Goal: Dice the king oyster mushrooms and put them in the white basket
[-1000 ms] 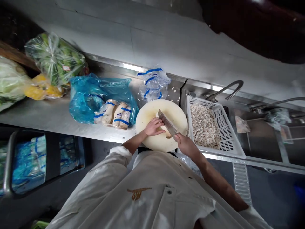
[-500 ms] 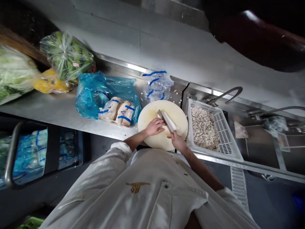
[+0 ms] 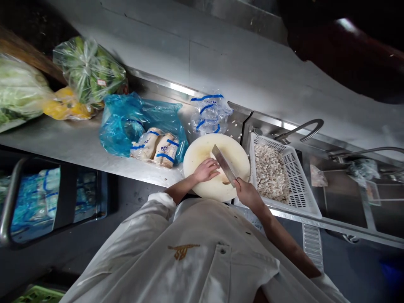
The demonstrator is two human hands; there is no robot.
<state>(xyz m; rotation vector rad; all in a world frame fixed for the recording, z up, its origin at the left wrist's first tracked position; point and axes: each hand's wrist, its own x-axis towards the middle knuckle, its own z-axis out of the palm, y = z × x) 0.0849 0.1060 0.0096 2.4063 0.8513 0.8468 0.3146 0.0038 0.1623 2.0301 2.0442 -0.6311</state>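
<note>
On the round white cutting board (image 3: 197,153), my right hand (image 3: 249,193) grips the handle of a cleaver (image 3: 224,164). Its broad blade lies tilted across the middle of the board, pointing away from me. My left hand (image 3: 206,169) rests on the board left of the blade, fingers curled and close together over a pale mushroom piece that the hand and blade mostly hide. A small brownish scrap (image 3: 226,183) lies near the blade's lower side. Right of the board, a white plastic basket (image 3: 298,179) holds a heap of chopped mushroom (image 3: 269,172).
Left of the board, wrapped mushrooms (image 3: 166,151) lie on a blue plastic bag (image 3: 121,122). Behind the board are clear wrappers (image 3: 210,113) with blue tape. Bagged green vegetables (image 3: 91,73), yellow produce (image 3: 67,105) and cabbage (image 3: 20,90) stand far left. A faucet (image 3: 303,126) rises behind the basket.
My right hand has moved a little right and down with the cleaver, and the blade now leans over flatter. The long white mushroom piece beside it is now mostly covered.
</note>
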